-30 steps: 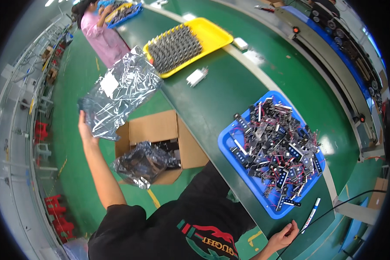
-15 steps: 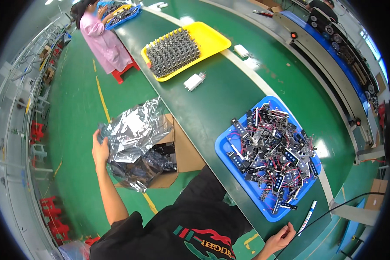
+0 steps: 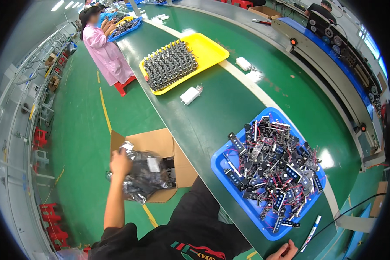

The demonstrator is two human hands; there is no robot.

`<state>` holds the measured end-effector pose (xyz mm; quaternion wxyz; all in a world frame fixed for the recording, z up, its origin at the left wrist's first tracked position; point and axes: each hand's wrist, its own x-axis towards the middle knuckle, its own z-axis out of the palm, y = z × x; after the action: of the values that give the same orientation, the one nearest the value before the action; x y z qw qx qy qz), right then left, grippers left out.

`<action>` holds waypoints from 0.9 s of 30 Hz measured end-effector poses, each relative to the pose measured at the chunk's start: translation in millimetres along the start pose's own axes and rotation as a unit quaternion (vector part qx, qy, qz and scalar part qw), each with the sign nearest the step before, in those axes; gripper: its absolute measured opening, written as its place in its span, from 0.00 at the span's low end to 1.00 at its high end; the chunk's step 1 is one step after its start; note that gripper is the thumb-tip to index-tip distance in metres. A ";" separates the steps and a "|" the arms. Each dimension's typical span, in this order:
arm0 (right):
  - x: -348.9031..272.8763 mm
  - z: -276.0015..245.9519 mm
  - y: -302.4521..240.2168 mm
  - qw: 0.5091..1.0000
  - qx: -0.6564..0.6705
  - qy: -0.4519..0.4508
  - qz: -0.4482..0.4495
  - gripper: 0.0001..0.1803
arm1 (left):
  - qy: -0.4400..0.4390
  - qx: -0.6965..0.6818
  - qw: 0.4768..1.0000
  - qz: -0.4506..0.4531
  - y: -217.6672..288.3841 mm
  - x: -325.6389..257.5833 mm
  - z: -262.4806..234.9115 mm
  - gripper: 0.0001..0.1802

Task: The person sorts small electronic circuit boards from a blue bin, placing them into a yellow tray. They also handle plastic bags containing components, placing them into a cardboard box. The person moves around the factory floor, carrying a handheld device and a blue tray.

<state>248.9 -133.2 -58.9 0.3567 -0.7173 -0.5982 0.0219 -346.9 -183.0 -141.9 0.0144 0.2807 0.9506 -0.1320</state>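
My left hand (image 3: 120, 164) is closed on a clear, shiny plastic bag (image 3: 143, 173) with a white label and dark contents that I cannot make out. The bag lies crumpled over the opening of a cardboard box (image 3: 185, 167) beside the table, hiding much of its inside. On the near right part of the table rests my right hand (image 3: 286, 250), fingers curled and nothing visible in them. A white marker pen with a blue band (image 3: 311, 234) lies just right of it. Beyond that hand stands a blue tray (image 3: 218, 167) heaped with small black circuit boards on red wires (image 3: 277, 169).
Farther along the green table (image 3: 190, 125) is a yellow tray (image 3: 214, 45) with rows of small metal parts. White blocks (image 3: 190, 95) lie near it. A person in pink (image 3: 102, 52) works at the far left. A black cable (image 3: 351, 210) crosses the right end.
My left hand has moved right and pressed the bag down toward the box, so the bag is less spread and more cardboard shows. My right hand stays by the marker; the view has shifted slightly.
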 end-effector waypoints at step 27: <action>2.6 7.0 5.1 0.998 -0.049 0.021 -0.043 0.08 | 0.367 -0.223 0.809 0.401 172.3 152.0 -195.7 0.34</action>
<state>250.8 -127.7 -65.8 0.3343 -0.7075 -0.6214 -0.0380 -373.1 87.3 -10.4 -0.2212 0.6534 0.6917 0.2138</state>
